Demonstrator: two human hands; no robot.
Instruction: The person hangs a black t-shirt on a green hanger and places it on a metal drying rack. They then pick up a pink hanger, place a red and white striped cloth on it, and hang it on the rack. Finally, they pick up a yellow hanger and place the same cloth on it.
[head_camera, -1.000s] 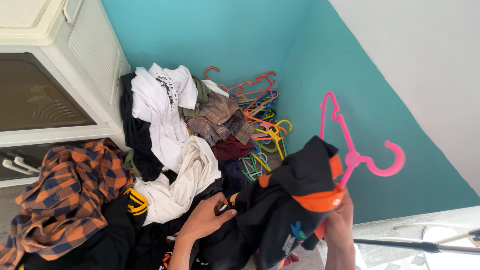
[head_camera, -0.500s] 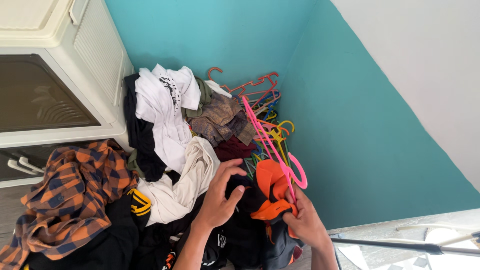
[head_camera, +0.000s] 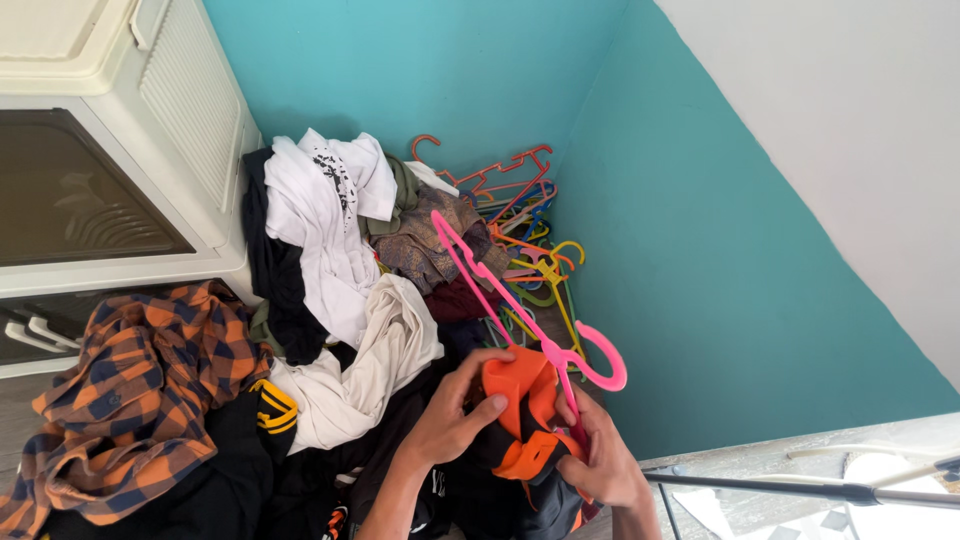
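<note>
Since a moment ago you've swung the pink hanger leftward, your right hand pinching its neck while your left hand grips the black-and-orange garment's collar over the clothes pile; next, feed a hanger arm inside.

Floor, grey wood-look, corner between teal walls and a cream appliance. Mostly covered.
- Heap of clothes: orange-and-black plaid shirt at left; black garments beside the appliance; white shirts on top; cream cloth in the middle; brown patterned fabric; maroon piece.
- Loose plastic hangers, red, orange, yellow, green, blue, piled in the corner behind the heap.
</note>
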